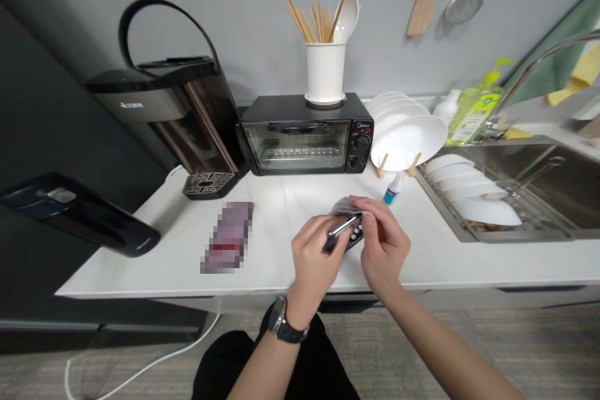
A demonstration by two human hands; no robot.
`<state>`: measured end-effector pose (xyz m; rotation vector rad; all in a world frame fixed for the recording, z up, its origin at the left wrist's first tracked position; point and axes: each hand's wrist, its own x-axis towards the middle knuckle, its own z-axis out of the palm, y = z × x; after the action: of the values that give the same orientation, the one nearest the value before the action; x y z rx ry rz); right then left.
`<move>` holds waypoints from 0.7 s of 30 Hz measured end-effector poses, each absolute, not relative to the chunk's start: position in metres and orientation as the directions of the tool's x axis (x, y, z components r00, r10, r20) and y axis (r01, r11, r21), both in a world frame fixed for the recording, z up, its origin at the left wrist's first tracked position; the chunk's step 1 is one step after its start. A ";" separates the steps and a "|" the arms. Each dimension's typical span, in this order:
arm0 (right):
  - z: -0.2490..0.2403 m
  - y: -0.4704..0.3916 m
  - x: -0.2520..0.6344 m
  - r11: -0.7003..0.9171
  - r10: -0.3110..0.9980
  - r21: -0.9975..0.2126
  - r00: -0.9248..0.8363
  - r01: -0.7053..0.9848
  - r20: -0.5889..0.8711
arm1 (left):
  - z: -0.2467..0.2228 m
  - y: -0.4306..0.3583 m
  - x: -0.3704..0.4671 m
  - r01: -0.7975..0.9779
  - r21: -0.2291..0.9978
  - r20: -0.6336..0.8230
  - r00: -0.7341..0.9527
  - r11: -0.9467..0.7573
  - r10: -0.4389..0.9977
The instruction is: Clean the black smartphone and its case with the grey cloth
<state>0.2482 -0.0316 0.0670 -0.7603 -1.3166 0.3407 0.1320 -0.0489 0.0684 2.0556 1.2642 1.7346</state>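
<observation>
My left hand (315, 253) is closed around a slim dark object with a shiny silver edge (344, 225); pale round spots show on its lower face, and its kind I cannot make out. Pinched in my right hand (387, 240) is a thin grey cloth (345, 205), which lies against the object's far end. The two hands are close together over the front part of the white counter (276, 262). Just beyond my right hand stands a small white bottle with a blue label (392, 190).
A toaster oven (300, 137) carries a white utensil holder (325, 72). Left of it are a water dispenser (187, 119), a blurred-out flat item (228, 237) and a dark tilted bottle-like item (84, 215). White plates (410, 137) and a sink with a dish rack (473, 234) stand right.
</observation>
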 end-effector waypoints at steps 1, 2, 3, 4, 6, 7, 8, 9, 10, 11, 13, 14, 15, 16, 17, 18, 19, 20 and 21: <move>0.069 -0.029 0.249 0.763 0.576 -0.607 0.192 0.221 0.794 | 0.066 -0.046 0.133 0.493 0.607 0.729 -0.034 -0.623 0.684; 0.072 -0.027 0.250 0.797 0.540 -0.552 0.119 0.245 0.833 | 0.064 -0.043 0.133 0.502 0.616 0.714 -0.030 -0.608 0.699; 0.074 -0.023 0.252 0.816 0.523 -0.516 0.049 0.259 0.851 | 0.062 -0.040 0.132 0.513 0.632 0.684 -0.018 -0.581 0.729; 0.076 -0.020 0.254 0.822 0.523 -0.503 -0.005 0.268 0.852 | 0.059 -0.037 0.131 0.528 0.650 0.641 0.005 -0.546 0.768; 0.080 -0.014 0.257 0.803 0.559 -0.524 -0.055 0.282 0.827 | 0.051 -0.030 0.128 0.574 0.676 0.520 0.072 -0.462 0.851; 0.081 -0.011 0.259 0.796 0.571 -0.530 -0.070 0.292 0.818 | 0.045 -0.027 0.126 0.603 0.673 0.463 0.107 -0.428 0.880; 0.082 -0.009 0.260 0.801 0.563 -0.514 -0.096 0.306 0.821 | 0.039 -0.024 0.124 0.639 0.653 0.426 0.133 -0.406 0.895; 0.083 -0.008 0.261 0.822 0.531 -0.471 -0.132 0.320 0.837 | 0.033 -0.022 0.123 0.675 0.621 0.410 0.153 -0.398 0.899; 0.083 -0.006 0.263 0.854 0.476 -0.402 -0.185 0.330 0.860 | 0.028 -0.021 0.123 0.706 0.585 0.407 0.170 -0.399 0.898; 0.082 -0.005 0.264 0.890 0.405 -0.315 -0.252 0.330 0.879 | 0.023 -0.020 0.122 0.731 0.549 0.414 0.183 -0.405 0.892; 0.080 0.000 0.269 0.946 0.245 -0.128 -0.397 0.298 0.884 | 0.016 -0.020 0.123 0.767 0.494 0.438 0.187 -0.410 0.879; 0.079 0.004 0.272 0.961 0.178 -0.052 -0.461 0.273 0.869 | 0.014 -0.020 0.124 0.779 0.481 0.440 0.183 -0.403 0.879; 0.078 0.009 0.275 0.968 0.130 0.002 -0.512 0.250 0.849 | 0.014 -0.021 0.125 0.787 0.474 0.437 0.178 -0.394 0.882; 0.078 0.014 0.277 0.971 0.099 0.036 -0.539 0.235 0.837 | 0.015 -0.020 0.126 0.796 0.468 0.435 0.171 -0.383 0.884; 0.079 0.020 0.280 0.971 0.088 0.048 -0.539 0.233 0.838 | 0.016 -0.020 0.127 0.804 0.463 0.430 0.166 -0.374 0.888; 0.081 0.026 0.282 0.969 0.102 0.033 -0.521 0.243 0.847 | 0.018 -0.019 0.128 0.807 0.461 0.421 0.166 -0.369 0.891; 0.084 0.032 0.283 0.965 0.137 -0.004 -0.491 0.261 0.861 | 0.021 -0.018 0.129 0.808 0.462 0.410 0.172 -0.366 0.896; 0.087 0.038 0.283 0.958 0.184 -0.057 -0.454 0.280 0.872 | 0.023 -0.017 0.129 0.806 0.465 0.396 0.180 -0.366 0.900; 0.091 0.043 0.284 0.951 0.228 -0.109 -0.423 0.288 0.877 | 0.026 -0.015 0.129 0.805 0.463 0.381 0.197 -0.371 0.903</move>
<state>0.2837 0.0425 0.0911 -0.3677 -2.0258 -0.0693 0.1290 -0.0153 0.0255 2.3005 1.6597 0.9145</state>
